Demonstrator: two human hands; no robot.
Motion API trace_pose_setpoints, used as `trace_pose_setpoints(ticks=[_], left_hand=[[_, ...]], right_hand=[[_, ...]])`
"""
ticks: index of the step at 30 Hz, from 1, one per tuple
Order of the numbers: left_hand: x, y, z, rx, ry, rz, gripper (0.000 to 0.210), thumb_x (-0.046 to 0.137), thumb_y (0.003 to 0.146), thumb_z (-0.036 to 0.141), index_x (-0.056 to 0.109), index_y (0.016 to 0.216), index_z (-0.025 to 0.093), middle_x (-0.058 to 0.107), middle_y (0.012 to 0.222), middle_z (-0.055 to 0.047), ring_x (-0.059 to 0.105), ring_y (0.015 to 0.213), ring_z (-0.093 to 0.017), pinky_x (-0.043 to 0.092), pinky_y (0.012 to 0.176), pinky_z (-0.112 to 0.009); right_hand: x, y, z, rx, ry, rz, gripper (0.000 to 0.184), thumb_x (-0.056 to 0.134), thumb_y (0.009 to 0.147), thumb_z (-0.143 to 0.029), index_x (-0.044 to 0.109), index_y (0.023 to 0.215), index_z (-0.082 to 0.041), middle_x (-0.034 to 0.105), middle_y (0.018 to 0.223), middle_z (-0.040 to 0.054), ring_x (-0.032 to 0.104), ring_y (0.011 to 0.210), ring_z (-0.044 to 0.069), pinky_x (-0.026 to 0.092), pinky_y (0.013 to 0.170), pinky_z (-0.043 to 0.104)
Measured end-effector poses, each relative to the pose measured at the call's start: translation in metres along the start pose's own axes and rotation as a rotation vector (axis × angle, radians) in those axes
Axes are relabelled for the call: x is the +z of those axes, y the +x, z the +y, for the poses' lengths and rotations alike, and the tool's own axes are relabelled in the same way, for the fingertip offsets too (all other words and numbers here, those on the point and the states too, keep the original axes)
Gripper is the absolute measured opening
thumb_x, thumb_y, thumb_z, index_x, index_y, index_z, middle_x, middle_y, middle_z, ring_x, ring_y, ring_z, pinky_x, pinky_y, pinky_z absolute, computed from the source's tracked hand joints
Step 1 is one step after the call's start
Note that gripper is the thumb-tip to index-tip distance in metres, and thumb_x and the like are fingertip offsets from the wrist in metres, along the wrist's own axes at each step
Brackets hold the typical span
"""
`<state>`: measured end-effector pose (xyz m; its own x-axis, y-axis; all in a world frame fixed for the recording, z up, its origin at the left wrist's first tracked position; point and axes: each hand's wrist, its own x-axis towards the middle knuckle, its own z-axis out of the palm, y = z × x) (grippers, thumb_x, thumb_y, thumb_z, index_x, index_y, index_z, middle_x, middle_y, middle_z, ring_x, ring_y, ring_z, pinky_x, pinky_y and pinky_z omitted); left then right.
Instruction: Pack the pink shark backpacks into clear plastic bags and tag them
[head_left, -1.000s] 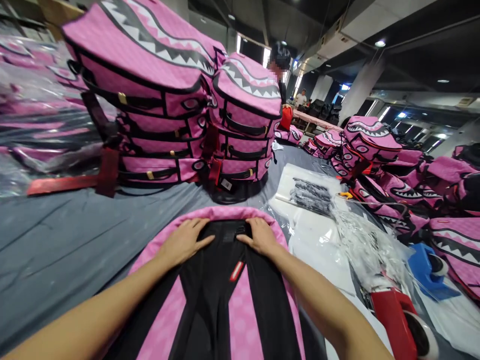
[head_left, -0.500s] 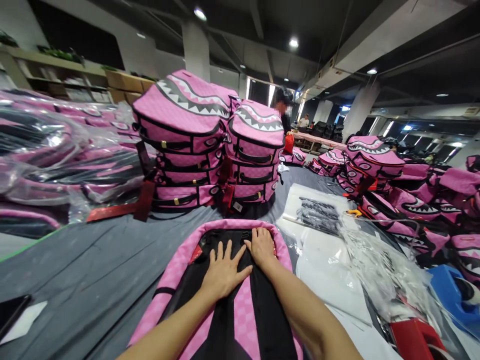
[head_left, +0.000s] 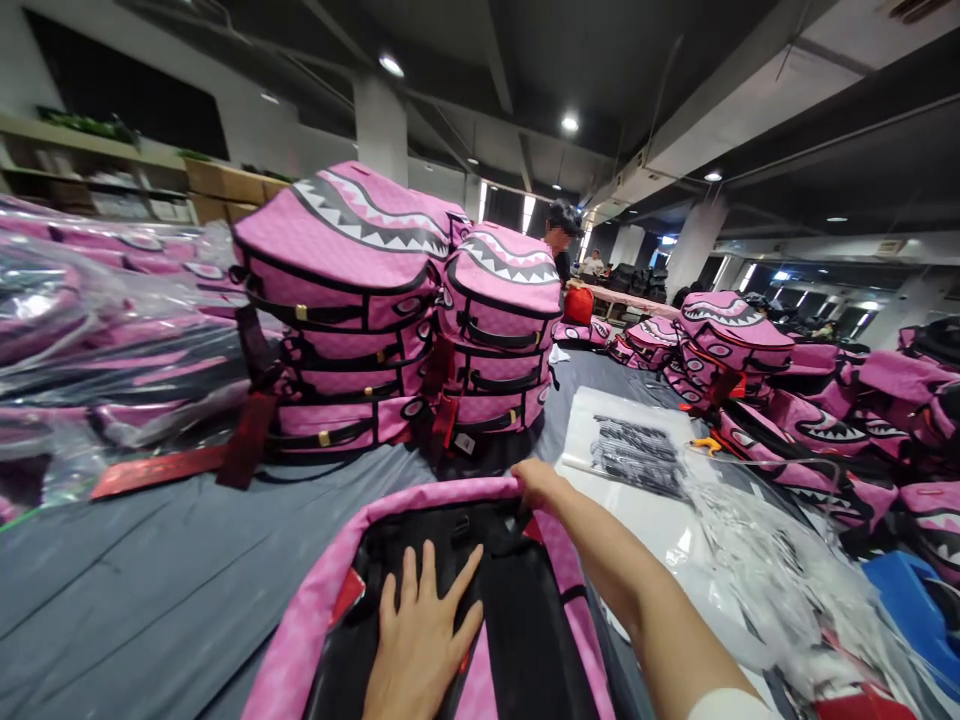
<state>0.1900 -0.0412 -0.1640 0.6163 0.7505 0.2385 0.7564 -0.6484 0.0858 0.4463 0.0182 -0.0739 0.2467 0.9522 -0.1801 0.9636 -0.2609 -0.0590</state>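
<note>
A pink backpack [head_left: 431, 495] lies in front of me with its black back panel and straps facing up. My left hand [head_left: 424, 625] is open, fingers spread flat on the black panel. At the bag's upper right edge, my right hand [head_left: 538, 482] is closed over the pink rim, its fingertips hidden behind the edge. Red pieces show at the panel's left side and beside the right hand. A small black buckle [head_left: 460, 528] sits near the top of the panel.
Stacked pink backpacks [head_left: 352, 250] with shark-mouth prints stand ahead. Plastic-wrapped bags [head_left: 112, 350] fill the left. Clear plastic bags [head_left: 637, 440], a blue tape dispenser [head_left: 911, 610] and more pink bags [head_left: 825, 420] lie right. A person [head_left: 561, 240] stands behind the stacks.
My right hand has moved from the panel up to the bag's top right edge and closed on it. My left hand has shifted down and left, still spread. The view has moved slightly.
</note>
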Motion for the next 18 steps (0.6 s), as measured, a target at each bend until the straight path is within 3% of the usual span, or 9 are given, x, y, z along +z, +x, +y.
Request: trace_pose_setpoints(ticks=[2,4,7,9,11,14,15,18], left_hand=[[-0.006,0.012,-0.002,0.027,0.039,-0.031,0.057,0.061,0.091,0.038,0.047,0.147,0.043,0.047,0.156,-0.019,0.033,0.147,-0.051,0.030,0.113,-0.067],[-0.014,0.024,-0.003,0.023,0.019,-0.042,0.056,0.063,0.090,0.034,0.051,0.145,0.041,0.047,0.157,-0.020,0.034,0.146,-0.053,0.030,0.113,-0.067],[-0.021,0.033,-0.004,-0.025,-0.131,0.015,0.056,0.064,0.089,0.034,0.056,0.145,0.034,0.042,0.159,-0.021,0.031,0.149,-0.051,0.029,0.114,-0.067],[-0.020,0.032,-0.004,-0.043,-0.223,0.047,0.055,0.061,0.089,0.036,0.058,0.144,0.030,0.041,0.161,-0.019,0.028,0.151,-0.048,0.026,0.117,-0.068],[-0.015,0.030,-0.005,-0.040,-0.292,0.050,0.053,0.058,0.088,0.036,0.062,0.140,0.026,0.044,0.160,-0.016,0.025,0.153,-0.044,0.023,0.120,-0.066],[-0.008,0.034,-0.014,-0.089,-0.428,0.085,0.052,0.050,0.089,0.038,0.065,0.134,0.017,0.052,0.153,-0.019,0.033,0.151,-0.041,0.022,0.122,-0.063],[-0.007,0.037,-0.018,-0.123,-0.479,0.102,0.053,0.043,0.091,0.038,0.064,0.133,0.013,0.056,0.149,-0.020,0.039,0.148,-0.039,0.025,0.122,-0.061],[-0.015,0.041,-0.034,-0.226,-0.638,0.167,0.059,0.022,0.095,0.032,0.058,0.135,0.008,0.061,0.140,-0.021,0.051,0.138,-0.033,0.037,0.118,-0.052]], right_hand=[[0.001,0.007,-0.006,0.014,-0.012,-0.008,0.038,0.091,0.060,-0.015,0.075,0.093,-0.023,0.075,0.096,0.0027,0.072,0.094,0.026,0.053,0.075,0.027],[0.002,-0.002,-0.011,0.028,-0.019,0.039,0.045,0.089,0.065,-0.014,0.073,0.107,-0.021,0.074,0.110,0.0083,0.070,0.102,0.028,0.055,0.081,0.032],[0.008,-0.051,-0.023,0.029,-0.016,0.159,0.051,0.075,0.082,-0.011,0.061,0.131,-0.014,0.060,0.138,0.0212,0.058,0.126,0.033,0.050,0.100,0.043],[0.015,-0.104,-0.039,-0.013,-0.001,0.219,0.045,0.063,0.091,-0.012,0.057,0.136,-0.016,0.049,0.150,0.0202,0.045,0.140,0.031,0.041,0.113,0.048],[0.026,-0.162,-0.060,-0.182,0.046,0.285,0.038,0.057,0.097,-0.018,0.058,0.134,-0.025,0.047,0.154,0.0111,0.038,0.146,0.025,0.033,0.120,0.047],[0.046,-0.224,-0.094,-0.775,0.122,0.384,0.024,0.057,0.099,-0.034,0.064,0.121,-0.030,0.059,0.141,0.0042,0.048,0.134,0.021,0.030,0.121,0.046],[0.053,-0.233,-0.103,-0.868,0.094,0.369,0.020,0.056,0.100,-0.036,0.065,0.116,-0.028,0.064,0.132,0.0037,0.053,0.127,0.021,0.033,0.119,0.046],[0.076,-0.227,-0.118,-0.813,-0.039,0.277,0.023,0.056,0.099,-0.038,0.067,0.112,-0.023,0.067,0.123,0.0050,0.056,0.114,0.023,0.040,0.111,0.048]])
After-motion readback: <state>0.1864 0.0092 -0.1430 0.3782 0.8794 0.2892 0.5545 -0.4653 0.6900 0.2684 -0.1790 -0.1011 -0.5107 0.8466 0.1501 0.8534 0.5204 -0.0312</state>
